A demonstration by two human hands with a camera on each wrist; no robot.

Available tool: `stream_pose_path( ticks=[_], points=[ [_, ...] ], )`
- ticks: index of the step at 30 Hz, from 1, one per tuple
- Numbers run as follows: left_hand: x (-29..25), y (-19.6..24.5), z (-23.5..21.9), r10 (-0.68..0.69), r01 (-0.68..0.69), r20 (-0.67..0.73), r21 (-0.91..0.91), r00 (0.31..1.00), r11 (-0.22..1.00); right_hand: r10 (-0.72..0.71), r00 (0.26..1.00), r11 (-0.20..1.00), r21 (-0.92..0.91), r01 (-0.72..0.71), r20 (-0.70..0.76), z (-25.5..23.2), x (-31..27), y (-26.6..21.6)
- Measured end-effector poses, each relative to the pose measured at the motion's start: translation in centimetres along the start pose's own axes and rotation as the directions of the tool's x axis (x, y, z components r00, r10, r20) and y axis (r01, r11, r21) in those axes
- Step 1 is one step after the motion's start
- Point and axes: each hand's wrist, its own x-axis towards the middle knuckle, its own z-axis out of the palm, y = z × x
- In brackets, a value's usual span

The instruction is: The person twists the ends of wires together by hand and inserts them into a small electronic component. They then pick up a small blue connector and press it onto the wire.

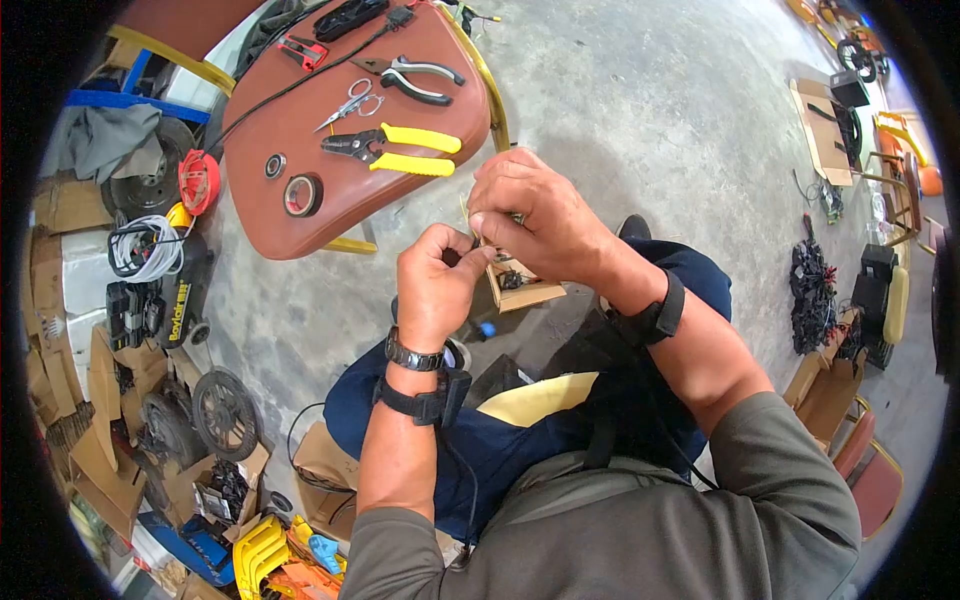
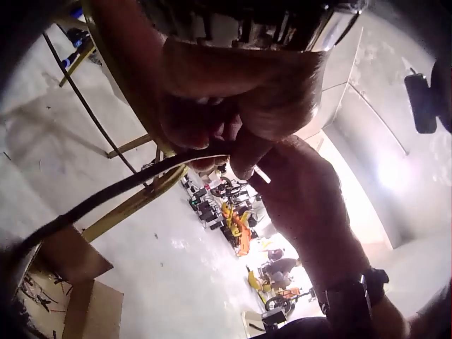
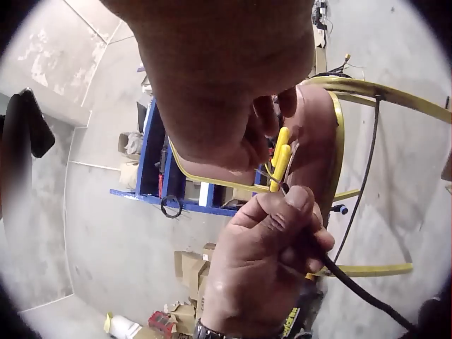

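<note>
A black cable (image 2: 106, 192) runs into the fingers of my left hand (image 1: 437, 285), which pinches it near its end; the cable (image 3: 367, 300) also trails away below that hand in the right wrist view. Close beside it, my right hand (image 1: 535, 215) has its thumb and fingers pinched on thin wire (image 3: 265, 174) at the cable's end. The two hands nearly touch. Yellow-handled wire strippers (image 1: 415, 138) lie on the brown chair seat (image 1: 250, 200), with scissors (image 1: 352, 103), pliers (image 1: 420, 80) and a roll of tape (image 1: 302, 195).
Beneath the hands is an open cardboard box (image 1: 530, 297) holding dark bits. A red-handled tool (image 1: 303, 52) and a small ring (image 1: 275, 165) are on the seat. Wheels (image 1: 224, 415), cardboard and a coiled white cable (image 1: 146, 249) stand at the left; black parts (image 1: 812, 285) lie at the right.
</note>
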Motion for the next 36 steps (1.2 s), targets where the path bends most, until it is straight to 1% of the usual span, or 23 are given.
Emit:
stream_pose_path(
  ticks=[2,5,6,7,8,11,14,17,20,21,23,26,30,33,36],
  points=[
    [-0.1,0.1,-0.2,0.020,-0.020,0.018,0.012,1.000,1.000,0.049,0.999,0.998,0.039,-0.049,0.009,0.1,-0.1,0.1],
    [-0.1,-0.1,-0.4,-0.043,0.049,0.057,-0.114,0.997,0.992,0.168,0.984,0.979,0.110,-0.173,0.056,0.1,-0.2,0.4],
    [-0.1,0.1,-0.6,-0.074,0.084,0.070,-0.165,0.995,0.983,0.299,0.949,0.926,0.209,-0.314,0.102,-0.1,-0.1,0.2],
    [-0.1,0.5,-0.8,-0.102,0.118,0.084,-0.215,0.991,0.970,0.416,0.895,0.845,0.297,-0.445,0.160,-0.3,0.1,0.1],
    [-0.2,0.7,-1.0,-0.132,0.154,0.102,-0.263,0.986,0.952,0.519,0.824,0.735,0.372,-0.567,0.230,-0.4,0.2,0.0],
    [-0.5,0.9,-1.2,-0.118,0.147,0.108,-0.317,0.987,0.937,0.495,0.860,0.674,0.569,-0.470,0.125,-0.5,0.5,0.4],
    [-0.6,0.5,-1.2,-0.028,0.069,0.106,-0.404,0.994,0.912,0.567,0.803,0.642,0.512,-0.570,0.183,-1.0,0.8,0.1],
    [-0.4,0.0,-1.5,0.031,0.010,0.085,-0.446,0.996,0.895,0.587,0.749,0.570,0.499,-0.653,0.309,-1.4,1.1,-0.2],
    [-0.5,0.0,-1.6,0.048,0.005,0.091,-0.509,0.995,0.861,0.537,0.755,0.519,0.557,-0.648,0.377,-0.9,0.7,0.1],
    [-0.6,0.2,-1.6,0.030,0.028,0.101,-0.524,0.994,0.851,0.523,0.769,0.514,0.583,-0.629,0.367,-0.7,0.6,0.2],
    [-0.8,0.5,-1.6,-0.011,0.078,0.123,-0.554,0.992,0.829,0.526,0.768,0.492,0.605,-0.626,0.366,-0.8,0.6,0.2],
    [-0.6,0.3,-1.2,0.010,0.056,0.108,-0.588,0.994,0.807,0.523,0.772,0.471,0.633,-0.614,0.361,-1.0,0.7,0.2],
    [-0.4,0.1,-1.1,0.003,0.064,0.111,-0.598,0.994,0.799,0.517,0.782,0.455,0.662,-0.596,0.349,-1.0,0.7,0.3],
    [-0.3,0.2,-1.2,-0.008,0.075,0.112,-0.611,0.994,0.788,0.513,0.788,0.455,0.670,-0.586,0.341,-1.1,0.8,0.4],
    [-0.1,0.2,-1.2,-0.019,0.080,0.104,-0.628,0.994,0.774,0.512,0.796,0.492,0.650,-0.580,0.323,-0.9,0.7,0.6]
  ],
)
